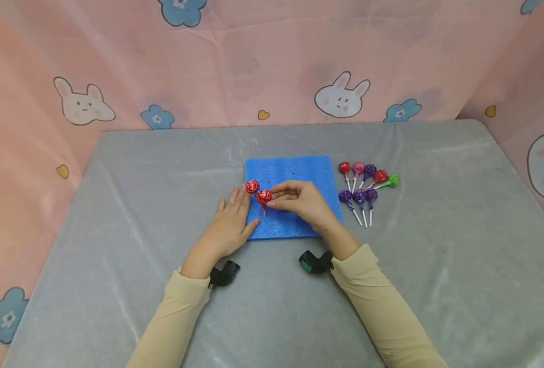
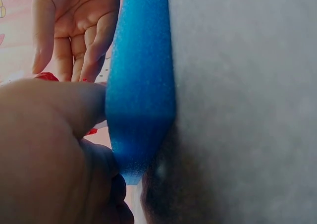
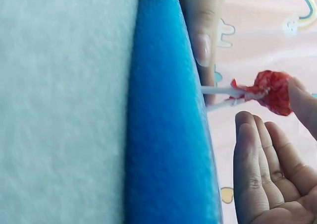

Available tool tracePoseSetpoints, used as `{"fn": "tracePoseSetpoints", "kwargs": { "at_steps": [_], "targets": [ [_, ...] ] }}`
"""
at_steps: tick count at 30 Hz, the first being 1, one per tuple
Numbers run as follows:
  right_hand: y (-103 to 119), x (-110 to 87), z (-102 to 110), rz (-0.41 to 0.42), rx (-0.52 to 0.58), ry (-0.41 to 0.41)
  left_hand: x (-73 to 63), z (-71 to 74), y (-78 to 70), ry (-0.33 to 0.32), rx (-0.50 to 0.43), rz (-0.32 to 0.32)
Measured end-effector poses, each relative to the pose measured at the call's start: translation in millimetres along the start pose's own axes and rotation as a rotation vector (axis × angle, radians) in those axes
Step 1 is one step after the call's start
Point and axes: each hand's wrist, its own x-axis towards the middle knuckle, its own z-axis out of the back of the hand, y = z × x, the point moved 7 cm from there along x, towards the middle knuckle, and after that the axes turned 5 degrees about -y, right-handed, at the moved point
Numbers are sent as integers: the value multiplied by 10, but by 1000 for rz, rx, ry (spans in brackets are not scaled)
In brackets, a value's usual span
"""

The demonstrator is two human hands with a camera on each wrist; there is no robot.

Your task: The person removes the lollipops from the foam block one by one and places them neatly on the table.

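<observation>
My left hand (image 1: 228,227) lies over the left side of the blue foam block (image 1: 315,174), fingers extended and thumb along its near-left part. Two red-wrapped lollipops stand on the block's left part. The farther lollipop (image 1: 252,186) is beside the left fingertips. At the nearer red lollipop (image 1: 265,196), the thumb and forefinger of my right hand (image 1: 301,201) pinch the wrapped head from the right. White sticks (image 3: 218,90) reach the foam's surface in the right wrist view. The right hand's other fingers (image 3: 250,149) are extended, apart from the candy.
To the right of the block lie several lollipops in two rows: red, pink, purple and a green lollipop (image 1: 393,180). Small dark holes dot the foam. A grey cloth covers the table (image 1: 437,266); a pink patterned curtain (image 1: 272,66) hangs behind.
</observation>
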Motion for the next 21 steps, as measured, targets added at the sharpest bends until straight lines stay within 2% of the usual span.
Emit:
{"fn": "tracePoseSetpoints", "kwargs": {
  "at_steps": [21],
  "targets": [
    [24, -20, -63, 49, -7, -41, -3, 7, -10, -6, -7, -3]
  ]
}}
